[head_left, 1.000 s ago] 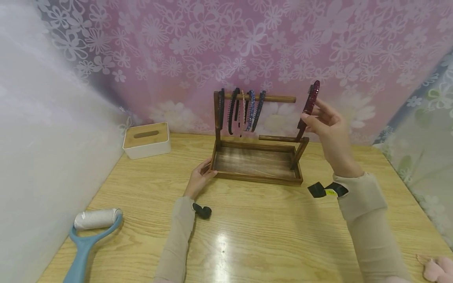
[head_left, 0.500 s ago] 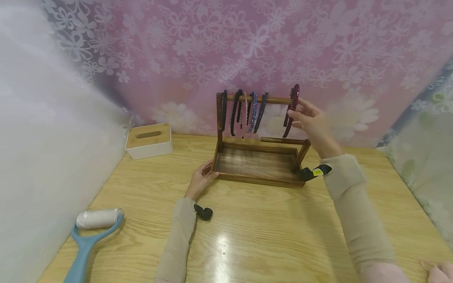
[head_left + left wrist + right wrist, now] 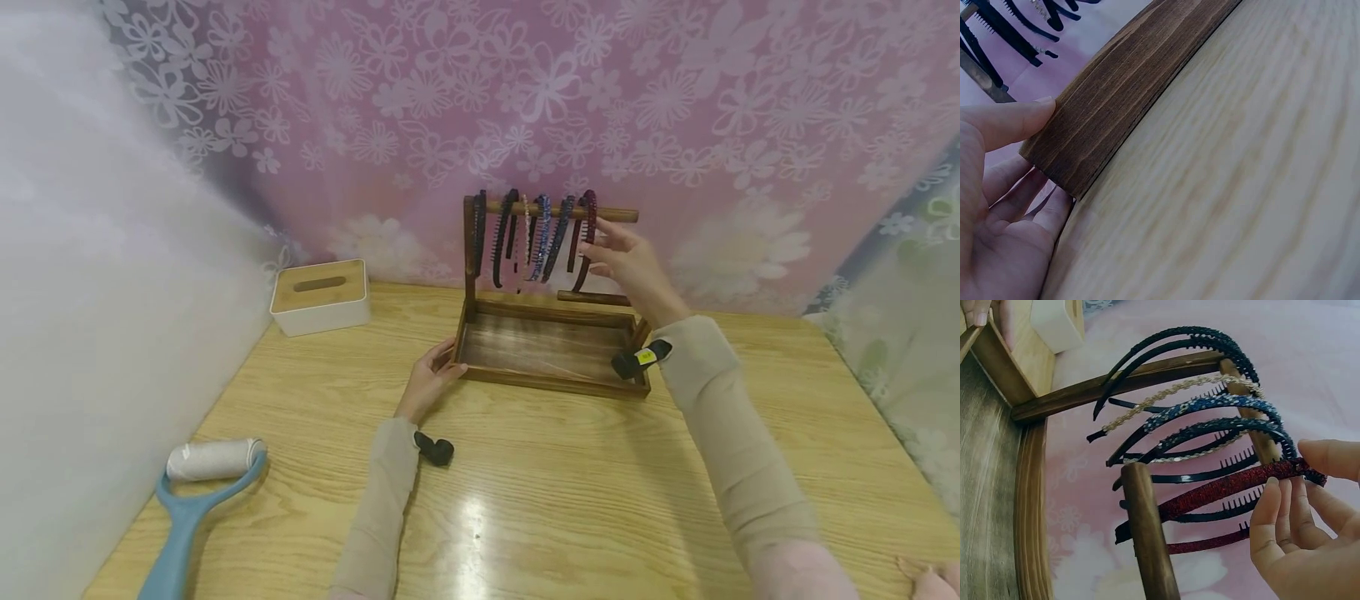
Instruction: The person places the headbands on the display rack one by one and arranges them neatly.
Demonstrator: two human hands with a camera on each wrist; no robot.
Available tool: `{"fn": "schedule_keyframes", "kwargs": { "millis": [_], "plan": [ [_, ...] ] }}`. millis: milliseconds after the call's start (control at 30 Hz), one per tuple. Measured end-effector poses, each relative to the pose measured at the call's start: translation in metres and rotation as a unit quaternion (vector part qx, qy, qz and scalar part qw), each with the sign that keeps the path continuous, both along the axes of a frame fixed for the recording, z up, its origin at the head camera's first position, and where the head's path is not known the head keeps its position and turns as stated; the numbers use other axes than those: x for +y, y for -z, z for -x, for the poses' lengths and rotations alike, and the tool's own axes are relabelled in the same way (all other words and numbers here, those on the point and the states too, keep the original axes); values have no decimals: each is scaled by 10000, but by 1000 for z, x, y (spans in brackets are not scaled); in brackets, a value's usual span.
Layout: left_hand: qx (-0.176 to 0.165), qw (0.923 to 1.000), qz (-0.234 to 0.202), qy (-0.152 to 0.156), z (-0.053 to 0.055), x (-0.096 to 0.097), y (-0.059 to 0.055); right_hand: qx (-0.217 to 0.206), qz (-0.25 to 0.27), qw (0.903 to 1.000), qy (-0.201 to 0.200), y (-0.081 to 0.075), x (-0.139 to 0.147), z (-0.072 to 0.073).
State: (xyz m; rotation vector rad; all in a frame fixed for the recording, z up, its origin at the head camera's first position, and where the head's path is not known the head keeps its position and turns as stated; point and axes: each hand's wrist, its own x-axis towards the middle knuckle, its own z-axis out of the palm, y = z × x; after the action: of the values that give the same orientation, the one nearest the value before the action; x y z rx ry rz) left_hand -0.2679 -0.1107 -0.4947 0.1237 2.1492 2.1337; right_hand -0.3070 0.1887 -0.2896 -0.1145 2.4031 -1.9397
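Note:
A dark wooden headband rack (image 3: pixel 551 382) with a tray base stands towards the back of the table. My left hand (image 3: pixel 426 387) grips the tray's front left corner, thumb on the rim (image 3: pixel 1110 94) and fingers around the end in the left wrist view. Over the upper rod (image 3: pixel 621 215), my right hand (image 3: pixel 633 268) pinches a glittery dark red headband (image 3: pixel 1229 487) between thumb and fingers. To its left on that rod hang several headbands, among them a blue glittery one (image 3: pixel 1210 406), a beaded cream one (image 3: pixel 1166 397) and black ones (image 3: pixel 1166 353).
A shorter lower rod (image 3: pixel 588 297) juts out beneath my right hand. To the left are a white tissue box (image 3: pixel 322 315) with a wooden lid and a blue-handled lint roller (image 3: pixel 213 461). A pink object (image 3: pixel 933 583) shows at the bottom right corner.
My right hand has brought the red headband leftward, from beyond the rod's right end to beside the hanging headbands. The left hand stays on the tray corner.

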Motion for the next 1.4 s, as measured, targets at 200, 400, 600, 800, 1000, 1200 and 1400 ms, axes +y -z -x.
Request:
{"fn": "schedule_keyframes", "kwargs": {
  "millis": [200,400,600,800,1000,1200,1400],
  "plan": [
    [-7,10000,-69,18,1,0,-1,-82,-161,9998,-52,2,0,4],
    [-65,10000,-52,39,2,1,-1,-109,-105,9998,-143,5,5,2],
    [-54,10000,-42,44,3,3,0,-12,-22,9997,-236,16,17,-8],
    [15,10000,-21,40,3,4,0,74,598,9982,-67,34,32,-25],
    [6,9999,-69,87,2,4,-1,-18,1260,9920,0,54,47,-44],
    [17,9999,-34,106,3,3,1,-81,1378,9904,111,81,66,-67],
    [61,10000,22,18,2,3,1,30,910,9947,468,108,85,-86]
  ]
}}
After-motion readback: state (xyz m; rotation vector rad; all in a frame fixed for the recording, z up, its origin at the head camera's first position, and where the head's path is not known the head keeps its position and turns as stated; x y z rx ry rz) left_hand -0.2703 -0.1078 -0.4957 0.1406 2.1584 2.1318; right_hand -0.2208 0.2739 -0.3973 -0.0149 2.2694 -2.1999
